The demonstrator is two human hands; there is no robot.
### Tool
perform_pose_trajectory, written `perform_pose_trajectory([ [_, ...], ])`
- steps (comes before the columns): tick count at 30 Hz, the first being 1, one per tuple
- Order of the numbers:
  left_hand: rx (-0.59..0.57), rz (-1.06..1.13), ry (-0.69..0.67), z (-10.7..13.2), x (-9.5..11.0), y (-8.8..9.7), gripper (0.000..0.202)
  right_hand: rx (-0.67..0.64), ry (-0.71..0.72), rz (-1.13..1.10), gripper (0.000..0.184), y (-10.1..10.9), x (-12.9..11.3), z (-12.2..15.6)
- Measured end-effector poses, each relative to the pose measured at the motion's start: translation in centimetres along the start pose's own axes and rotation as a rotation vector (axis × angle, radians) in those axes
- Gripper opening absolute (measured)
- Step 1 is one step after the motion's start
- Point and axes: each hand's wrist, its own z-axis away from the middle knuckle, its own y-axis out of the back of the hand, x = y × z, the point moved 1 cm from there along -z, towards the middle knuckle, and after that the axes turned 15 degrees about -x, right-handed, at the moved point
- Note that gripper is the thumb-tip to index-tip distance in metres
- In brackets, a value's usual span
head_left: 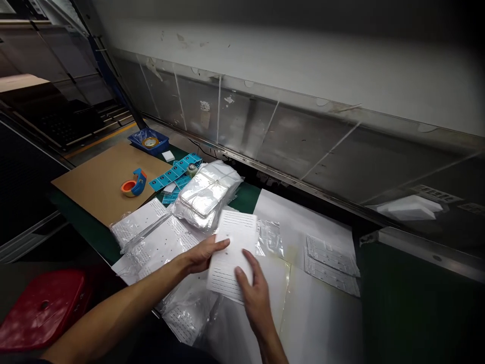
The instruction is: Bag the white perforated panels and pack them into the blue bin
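My left hand [202, 255] and my right hand [253, 296] hold a white perforated sheet [232, 253] from both sides, with fingers resting on its face. Rows of narrow slots cross the sheet. Under my left wrist lie clear plastic bags holding similar white sheets [161, 247]. A tied bundle of plastic-wrapped packets [206, 192] stands just beyond my hands. More white sheets [331, 265] lie to the right on a large white plastic film [314, 227].
A brown cardboard sheet [109, 182] carries a blue tape dispenser [134, 183]. Blue labels [174, 174] lie next to it, and a blue bin [149, 140] stands behind. A metal-edged wall [265, 126] runs along the green bench's back. A red stool [43, 308] sits at lower left.
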Motion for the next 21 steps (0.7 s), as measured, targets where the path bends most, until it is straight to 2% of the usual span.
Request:
perform_pose_trajectory([
  [2, 0.146, 0.304, -0.131, 1.9, -0.2, 0.9, 0.045, -0.03, 0.023, 0.255, 0.05, -0.1, 0.1, -3.2],
  [5, 0.342, 0.541, -0.151, 5.8, -1.4, 3.6, 0.039, 0.029, -0.013, 0.582, 0.04, 1.1, 2.4, -8.8],
  [7, 0.411, 0.63, -0.151, 8.6, -2.6, 5.2, 0.034, -0.074, -0.047, 0.706, 0.029, 1.2, 4.9, -12.8],
  [9, 0.449, 0.677, -0.173, 10.9, -3.8, 6.0, 0.032, -0.203, -0.072, 0.821, 0.024, 0.4, 7.4, -16.1],
  [11, 0.457, 0.705, -0.195, 12.5, -4.7, 6.1, 0.032, -0.287, -0.091, 0.912, 0.024, -0.8, 9.3, -18.3],
  [14, 0.42, 0.727, -0.218, 13.9, -5.8, 6.0, 0.033, -0.351, -0.102, 0.997, 0.024, -1.7, 10.9, -19.8],
  [18, 0.321, 0.744, -0.225, 14.6, -6.4, 6.3, 0.037, -0.397, -0.087, 1.021, 0.025, -1.0, 11.1, -20.2],
  [21, 0.232, 0.764, -0.228, 13.7, -6.1, 6.9, 0.041, -0.387, -0.066, 0.99, 0.025, -0.1, 10.6, -20.0],
])
